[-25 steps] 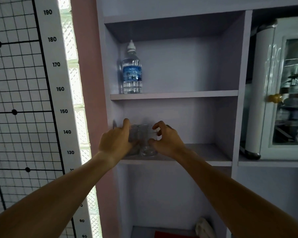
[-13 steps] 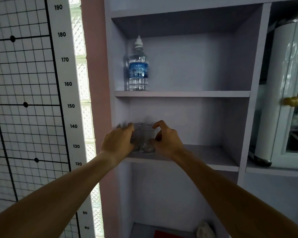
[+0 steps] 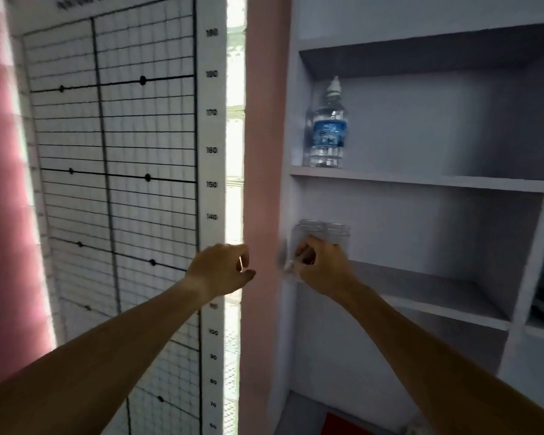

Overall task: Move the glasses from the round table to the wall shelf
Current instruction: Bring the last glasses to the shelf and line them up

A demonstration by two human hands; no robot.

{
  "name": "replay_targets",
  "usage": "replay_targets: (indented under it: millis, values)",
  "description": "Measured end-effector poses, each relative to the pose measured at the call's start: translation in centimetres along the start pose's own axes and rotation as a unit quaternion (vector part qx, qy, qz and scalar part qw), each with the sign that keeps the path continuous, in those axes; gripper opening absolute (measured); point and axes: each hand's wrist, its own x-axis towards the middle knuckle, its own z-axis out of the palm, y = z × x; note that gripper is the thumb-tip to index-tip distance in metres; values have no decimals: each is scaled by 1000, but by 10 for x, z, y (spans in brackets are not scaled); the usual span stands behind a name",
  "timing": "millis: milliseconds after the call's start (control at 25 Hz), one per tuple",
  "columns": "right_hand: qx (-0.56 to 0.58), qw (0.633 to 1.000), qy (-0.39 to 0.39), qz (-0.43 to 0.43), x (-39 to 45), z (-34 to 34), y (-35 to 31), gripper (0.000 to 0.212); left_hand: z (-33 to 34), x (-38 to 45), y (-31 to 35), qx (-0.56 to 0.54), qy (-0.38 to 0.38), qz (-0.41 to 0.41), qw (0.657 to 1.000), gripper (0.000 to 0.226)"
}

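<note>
Two clear glasses [image 3: 322, 231] stand side by side at the left end of the wall shelf's middle board [image 3: 421, 288]. My right hand [image 3: 322, 268] is in front of their lower halves with its fingers curled. Whether it still touches a glass is hidden by the hand and by blur. My left hand [image 3: 222, 271] hangs in the air left of the shelf, in front of the pink wall strip. It holds nothing, and its thumb and fingers are loosely apart. The round table is out of view.
A water bottle with a blue label [image 3: 327, 136] stands on the board above the glasses. A height chart with a grid [image 3: 211, 183] covers the wall to the left. Something red [image 3: 343, 425] lies at the shelf's bottom.
My left hand has let go of the glasses and drawn back to the left, out of the shelf. The view has swung left, and my right hand has slid lower in front of the glasses.
</note>
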Motion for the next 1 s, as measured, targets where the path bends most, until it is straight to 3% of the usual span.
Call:
replay_targets:
  millis: [160,400,720,1000]
  values:
    - [22,989,-115,-90,-19,72,-93,12,-59,-98,-98,-28,-78,-106,991,22]
    - [98,938,-258,-211,-109,201,-307,6,-201,-326,-230,33,-49,-298,953,23]
    - [206,831,-371,-360,-282,302,-588,2,-389,-621,-275,155,19,-486,860,23]
    - [238,737,-437,-457,-395,368,-760,6,-480,-795,-293,191,51,-602,774,19]
